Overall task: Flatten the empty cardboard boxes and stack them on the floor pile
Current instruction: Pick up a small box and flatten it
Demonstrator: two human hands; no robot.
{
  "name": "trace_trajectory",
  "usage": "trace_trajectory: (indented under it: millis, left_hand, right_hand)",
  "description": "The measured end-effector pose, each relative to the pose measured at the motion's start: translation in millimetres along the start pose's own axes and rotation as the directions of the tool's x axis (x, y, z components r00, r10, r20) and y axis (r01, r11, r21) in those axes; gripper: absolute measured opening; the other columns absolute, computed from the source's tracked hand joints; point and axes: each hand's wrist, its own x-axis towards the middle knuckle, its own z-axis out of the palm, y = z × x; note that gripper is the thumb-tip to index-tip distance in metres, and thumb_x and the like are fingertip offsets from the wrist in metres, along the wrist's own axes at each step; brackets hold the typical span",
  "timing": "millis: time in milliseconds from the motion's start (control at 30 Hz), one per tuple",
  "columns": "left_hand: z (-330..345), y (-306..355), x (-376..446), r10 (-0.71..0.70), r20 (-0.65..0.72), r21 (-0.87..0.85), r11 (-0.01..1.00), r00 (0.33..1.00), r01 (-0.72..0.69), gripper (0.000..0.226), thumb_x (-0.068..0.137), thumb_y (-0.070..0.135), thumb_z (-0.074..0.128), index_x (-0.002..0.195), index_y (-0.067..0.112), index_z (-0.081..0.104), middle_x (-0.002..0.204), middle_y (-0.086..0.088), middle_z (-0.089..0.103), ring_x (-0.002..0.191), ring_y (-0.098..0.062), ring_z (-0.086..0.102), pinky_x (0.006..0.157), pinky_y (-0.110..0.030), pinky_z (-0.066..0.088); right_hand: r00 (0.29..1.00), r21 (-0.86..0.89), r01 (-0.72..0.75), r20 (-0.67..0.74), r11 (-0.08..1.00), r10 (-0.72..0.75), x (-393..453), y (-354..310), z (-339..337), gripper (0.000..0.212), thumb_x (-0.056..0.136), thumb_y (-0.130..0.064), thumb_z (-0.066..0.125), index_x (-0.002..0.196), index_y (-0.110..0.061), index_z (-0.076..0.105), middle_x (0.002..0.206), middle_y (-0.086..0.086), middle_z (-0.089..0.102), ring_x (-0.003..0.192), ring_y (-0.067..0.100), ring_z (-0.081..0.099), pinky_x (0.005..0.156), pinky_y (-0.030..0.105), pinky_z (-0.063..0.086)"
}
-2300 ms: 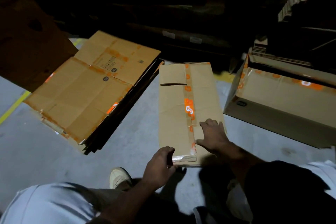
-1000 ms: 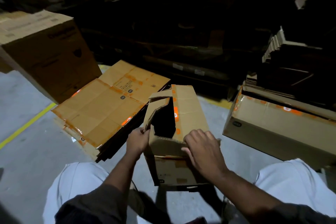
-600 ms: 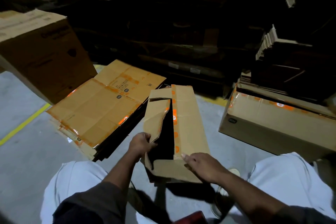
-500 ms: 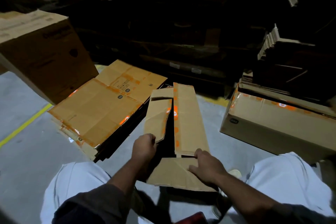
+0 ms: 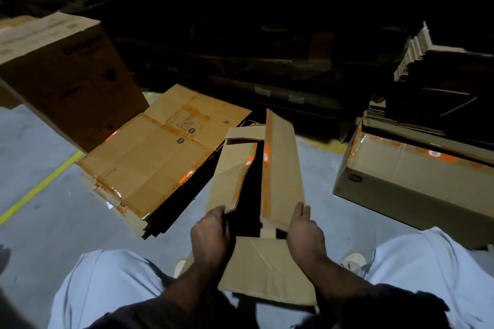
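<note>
A long narrow cardboard box (image 5: 282, 168) with orange tape lies in front of me on the floor, its top flaps split open along the middle with a dark gap between them. My left hand (image 5: 209, 235) holds the near end of the left flap (image 5: 231, 176). My right hand (image 5: 303, 230) grips the near end of the right flap. The near end flap (image 5: 264, 270) hangs down toward me between my knees. The pile of flattened boxes (image 5: 157, 157) lies on the floor to the left.
A big closed box (image 5: 61, 75) stands at the far left behind the pile. Another taped box (image 5: 411, 176) sits on the right with stacked cardboard (image 5: 433, 67) on top and behind it. Grey floor with a yellow line (image 5: 40, 187) runs along the left. The background is dark.
The box was taped shut and lying flat, then lifted and its top torn open. Since half a second ago both hands have pulled the long flaps wider apart and the end flap dropped toward me.
</note>
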Motion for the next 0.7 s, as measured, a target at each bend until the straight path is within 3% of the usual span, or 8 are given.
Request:
trace_trajectory:
  millis: [133, 233, 367, 433, 500, 567, 633, 700]
  left_hand:
    - [4, -2, 10, -0.168, -0.005, -0.079, 0.983, 0.986, 0.167, 0.044, 0.093, 0.022, 0.062, 0.137, 0.018, 0.056, 0.129, -0.004, 0.064, 0.108, -0.023, 0.063, 0.079, -0.036, 0.056]
    - [17, -11, 16, -0.315, 0.206, -0.021, 0.945, 0.927, 0.326, 0.082, 0.087, 0.025, 0.071, 0.155, 0.01, 0.027, 0.155, -0.013, 0.035, 0.138, -0.031, 0.038, 0.102, -0.045, 0.047]
    - [29, -25, 20, -0.416, 0.48, -0.024, 0.874, 0.772, 0.486, 0.044, 0.095, 0.025, 0.056, 0.133, 0.006, 0.047, 0.122, -0.015, 0.061, 0.108, -0.033, 0.061, 0.087, -0.042, 0.054]
    - [28, -20, 19, -0.513, 0.401, -0.088, 0.803, 0.759, 0.59, 0.037, 0.104, 0.034, 0.045, 0.122, 0.004, 0.058, 0.108, -0.014, 0.066, 0.098, -0.032, 0.065, 0.083, -0.04, 0.054]
    - [24, -13, 24, -0.651, 0.35, -0.3, 0.603, 0.674, 0.739, 0.062, 0.104, 0.055, 0.035, 0.12, 0.001, 0.06, 0.11, -0.018, 0.067, 0.097, -0.034, 0.065, 0.084, -0.042, 0.054]
    - [16, -10, 33, -0.696, 0.419, -0.538, 0.326, 0.583, 0.777, 0.061, 0.102, 0.059, 0.038, 0.123, 0.005, 0.056, 0.112, -0.018, 0.064, 0.09, -0.031, 0.063, 0.076, -0.04, 0.054]
    - [7, -13, 41, -0.704, 0.552, -0.678, -0.067, 0.446, 0.732, 0.049, 0.103, 0.054, 0.044, 0.124, 0.009, 0.051, 0.112, -0.017, 0.06, 0.088, -0.031, 0.062, 0.068, -0.041, 0.055]
    - [2, -21, 43, -0.683, 0.66, -0.689, -0.384, 0.314, 0.615, 0.052, 0.105, 0.048, 0.043, 0.136, 0.006, 0.045, 0.129, -0.022, 0.058, 0.109, -0.041, 0.061, 0.082, -0.055, 0.056]
  right_hand:
    - [0.987, 0.31, -0.108, -0.076, 0.945, 0.138, 9, 6, -20, 0.054, 0.098, -0.017, 0.05, 0.151, -0.015, 0.038, 0.104, 0.012, 0.069, 0.09, 0.032, 0.067, 0.066, 0.032, 0.045]
    - [0.96, 0.562, -0.224, -0.013, 0.796, 0.279, 4, 12, -19, 0.03, 0.101, -0.023, 0.048, 0.116, -0.004, 0.066, 0.098, 0.018, 0.071, 0.085, 0.034, 0.065, 0.069, 0.032, 0.048]
    - [0.963, 0.628, -0.249, 0.078, 0.738, 0.259, -4, 24, -16, 0.031, 0.101, -0.029, 0.051, 0.095, -0.003, 0.068, 0.094, 0.017, 0.072, 0.076, 0.028, 0.061, 0.068, 0.031, 0.049]
    - [0.969, 0.622, -0.212, 0.03, 0.754, 0.247, 0, 31, -20, 0.029, 0.101, -0.028, 0.05, 0.108, -0.006, 0.068, 0.099, 0.016, 0.072, 0.082, 0.031, 0.064, 0.069, 0.031, 0.048]
    - [0.96, 0.604, -0.222, -0.002, 0.766, 0.28, 5, 39, -23, 0.03, 0.103, -0.026, 0.048, 0.12, -0.008, 0.065, 0.104, 0.016, 0.071, 0.09, 0.034, 0.065, 0.072, 0.031, 0.046]
    - [0.948, 0.593, -0.252, -0.008, 0.765, 0.318, 8, 44, -27, 0.031, 0.103, -0.025, 0.047, 0.124, -0.008, 0.064, 0.107, 0.017, 0.071, 0.095, 0.036, 0.065, 0.074, 0.031, 0.045]
    - [0.935, 0.608, -0.287, 0.009, 0.74, 0.356, 8, 47, -29, 0.031, 0.104, -0.025, 0.047, 0.124, -0.008, 0.064, 0.109, 0.018, 0.07, 0.096, 0.037, 0.064, 0.076, 0.033, 0.046]
    - [0.919, 0.641, -0.334, 0.058, 0.691, 0.39, 7, 49, -28, 0.033, 0.104, -0.03, 0.046, 0.122, -0.008, 0.063, 0.11, 0.017, 0.069, 0.097, 0.037, 0.064, 0.079, 0.036, 0.048]
